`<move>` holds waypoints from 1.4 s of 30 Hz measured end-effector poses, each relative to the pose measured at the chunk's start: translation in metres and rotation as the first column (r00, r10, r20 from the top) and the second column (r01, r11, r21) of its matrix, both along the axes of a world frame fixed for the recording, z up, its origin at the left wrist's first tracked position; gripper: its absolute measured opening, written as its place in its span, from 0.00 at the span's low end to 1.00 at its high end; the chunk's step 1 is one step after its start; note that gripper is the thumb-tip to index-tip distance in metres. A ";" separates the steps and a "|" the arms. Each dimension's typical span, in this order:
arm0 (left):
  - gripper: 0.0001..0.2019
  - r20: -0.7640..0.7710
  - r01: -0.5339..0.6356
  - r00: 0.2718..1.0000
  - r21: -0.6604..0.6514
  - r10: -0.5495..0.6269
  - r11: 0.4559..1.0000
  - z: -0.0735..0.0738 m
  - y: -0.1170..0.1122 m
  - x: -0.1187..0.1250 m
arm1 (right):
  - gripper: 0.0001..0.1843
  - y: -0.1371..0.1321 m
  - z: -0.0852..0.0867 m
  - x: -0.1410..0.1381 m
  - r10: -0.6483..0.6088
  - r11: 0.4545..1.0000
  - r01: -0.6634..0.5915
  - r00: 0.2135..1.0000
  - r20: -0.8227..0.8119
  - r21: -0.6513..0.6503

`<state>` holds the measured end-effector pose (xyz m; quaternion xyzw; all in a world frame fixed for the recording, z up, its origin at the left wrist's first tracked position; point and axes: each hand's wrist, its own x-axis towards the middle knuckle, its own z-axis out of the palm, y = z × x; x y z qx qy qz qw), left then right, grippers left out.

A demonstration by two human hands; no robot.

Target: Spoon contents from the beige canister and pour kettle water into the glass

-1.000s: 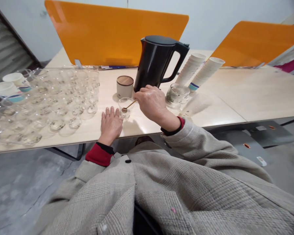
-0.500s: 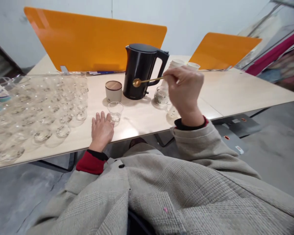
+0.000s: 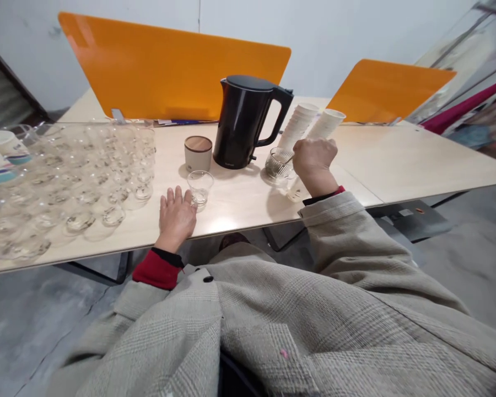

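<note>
My left hand (image 3: 177,219) rests on the table with its fingers stretched out, the index finger and thumb side close against a small clear plastic cup (image 3: 200,189). My right hand (image 3: 315,161) is closed round the handle of a golden spoon (image 3: 290,160); its bowl end is hidden in a ribbed glass cup (image 3: 278,164). That glass holds something dark and stands on a saucer. Behind the plastic cup sits a pale canister (image 3: 198,158) with a wooden lid, and beside it a black electric kettle (image 3: 242,127).
Many clear cups (image 3: 86,190) with dark bits in them crowd the table's left side. Stacked white paper cups (image 3: 300,122) lean behind the ribbed glass. Orange divider panels (image 3: 169,69) stand along the back. Printed paper cups (image 3: 0,162) are at far left.
My right hand has lowered from in front of the kettle, bringing the golden spoon down into the ribbed glass. My left hand stays by the plastic cup. The view has shifted slightly.
</note>
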<state>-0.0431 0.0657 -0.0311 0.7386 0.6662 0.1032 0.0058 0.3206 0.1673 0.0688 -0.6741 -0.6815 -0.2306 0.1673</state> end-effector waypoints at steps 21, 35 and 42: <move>0.33 -0.026 -0.043 0.999 -0.011 0.042 0.999 -0.002 0.002 0.000 | 0.49 -0.065 -0.102 -0.164 0.239 0.819 -0.353 0.926 -0.292 -0.452; 0.33 -0.032 -0.022 0.999 0.016 0.022 1.000 -0.004 0.005 -0.002 | 0.44 -0.064 -0.096 -0.158 0.261 0.768 -0.350 0.936 -0.237 -0.537; 0.33 -0.045 -0.027 0.999 -0.008 0.027 1.000 -0.004 0.006 -0.002 | 0.43 -0.064 -0.100 -0.157 0.281 0.780 -0.356 0.934 -0.221 -0.514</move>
